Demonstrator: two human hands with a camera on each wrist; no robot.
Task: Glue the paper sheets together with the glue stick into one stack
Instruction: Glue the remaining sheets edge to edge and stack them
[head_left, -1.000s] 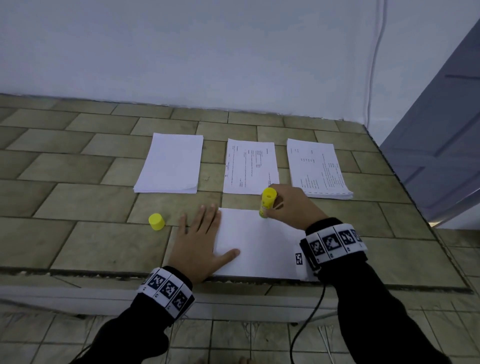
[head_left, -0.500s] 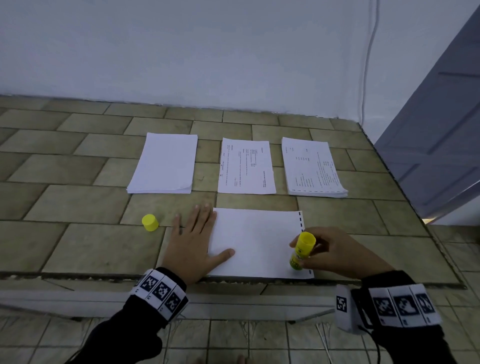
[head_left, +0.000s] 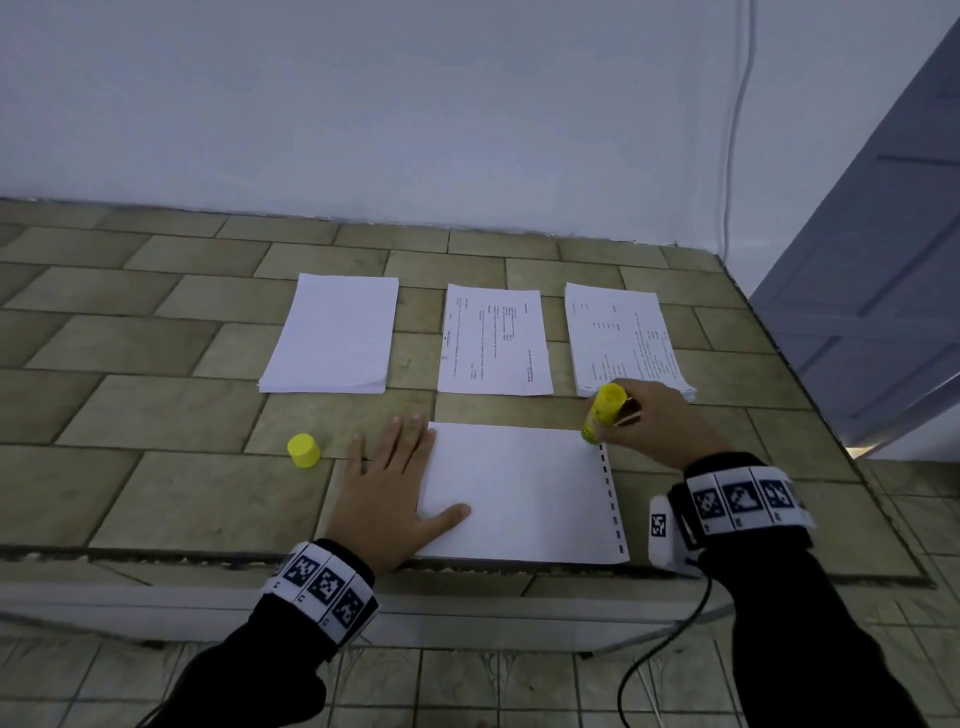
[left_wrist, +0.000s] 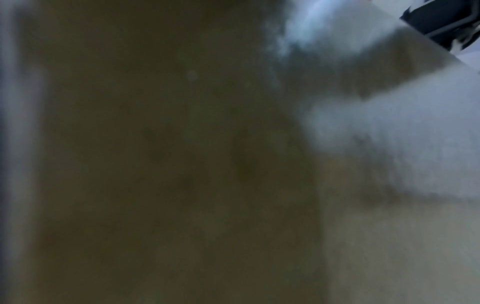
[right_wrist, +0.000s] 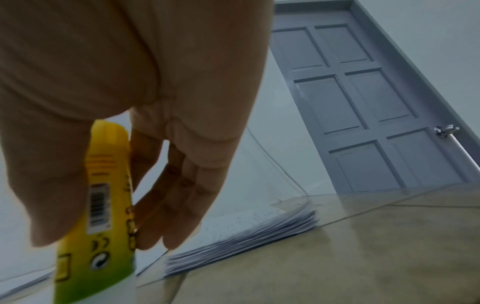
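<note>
— Two hands in shot, nearest first?
— Left hand (head_left: 387, 499), lower centre, flat, fingers straight, pressing the left end of the loose sheet (head_left: 519, 493). Thumb on the paper, fingers mostly on the tiled counter (head_left: 156, 493). Gripping nothing. Left wrist view too dark and blurred to help.
— Sheet layout?
— Long axis left to right across the frame. Near edge right along the counter's front lip. Dashed black marks down the right-hand end.
— Glue?
— Glue stick (head_left: 602, 418) in the right hand (head_left: 660, 426), thumb and fingers (right_wrist: 182, 195) wrapped round the barrel. Uncapped end down, touching the sheet's upper right corner. Barrel almost upright, top leaning a little toward upper right.
— Next move, best guess?
— Probably a stroke off that corner: down the right-hand end toward the frame bottom, or leftward along the far edge toward the left hand. Open paper both ways. Pinned at the left end only, so likely to lift or skew at the glued corner.
— Further back?
— Yellow cap (head_left: 303, 451) left of the left hand, apart from it. Behind, a row of three: blank stack (head_left: 332, 332), single printed sheet (head_left: 493, 340), printed stack (head_left: 623, 338), the last one's near corner just behind the right hand. Thin strip of bare counter between row and sheet. Grey door (head_left: 883, 312) at far right.
</note>
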